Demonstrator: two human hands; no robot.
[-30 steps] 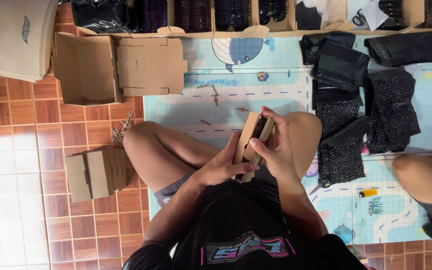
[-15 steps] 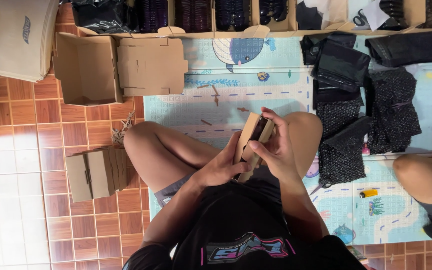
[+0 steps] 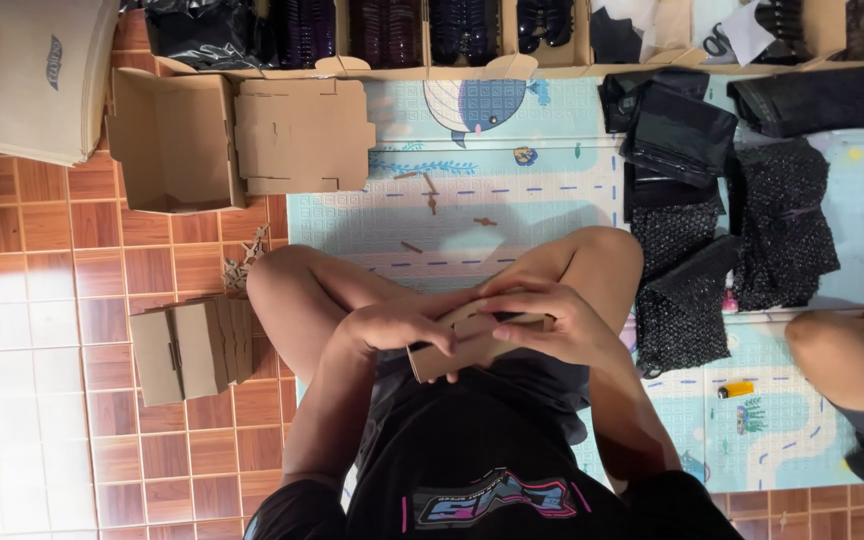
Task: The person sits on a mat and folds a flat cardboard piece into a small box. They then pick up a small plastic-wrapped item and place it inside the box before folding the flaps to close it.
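You sit cross-legged on a patterned play mat (image 3: 512,215) that meets a brown tiled floor (image 3: 62,300) along its left edge. Along the mat's far edge runs a row of cardboard bins (image 3: 422,68) holding dark, glossy goods, too dim to name. At the far left corner, on the tiles, lies a stack of flat cardboard sheets (image 3: 27,75), and beside it an open cardboard box (image 3: 172,140) stands empty with its flap (image 3: 302,135) laid out flat. Near the mat's right edge lie black bubble mailers (image 3: 732,230) in loose heaps. By your left knee, on the tiles, sit folded small boxes (image 3: 190,348). A yellow lighter (image 3: 736,389) lies near the mat's near edge, and another person's knee (image 3: 842,355) shows at the right.

Over your lap, your left hand (image 3: 392,328) and right hand (image 3: 552,322) both close around a small cardboard box (image 3: 457,350), fingers wrapped over its top, the box's near end jutting out below them.
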